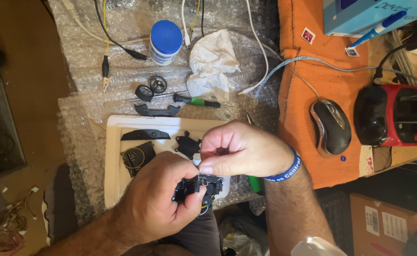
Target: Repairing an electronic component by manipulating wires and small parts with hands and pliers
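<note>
While both hands close in on it at the lower middle of the frame, the small black part [196,186] sits pinched between them, thin coloured wires trailing from its underside. The left hand [158,201] wraps it from below, fingers curled shut around the body and the thumb pressed along its front. The right hand [239,149] comes in from above, drawn into a near fist — thumb and forefinger nipped together on the top edge of the part.

Just behind the hands lies a white tray [116,161], holding a curved black strip [145,135], a flat black plate with a yellow wire loop [137,156] and a lobed black bracket [188,144]. The tray rests on bubble wrap [83,132] that covers the tabletop. Further up the frame, near the centre, lie a green-handled screwdriver [196,100], another curved black piece [157,111] and two small round black parts [151,87]. Beyond these — toward the top — stand a blue-lidded jar [166,41] and a crumpled white tissue [212,64].

At right, on an orange cloth [296,118], sits a grey and black computer mouse [330,127], with a red and black device [393,115] at the far right edge.
</note>
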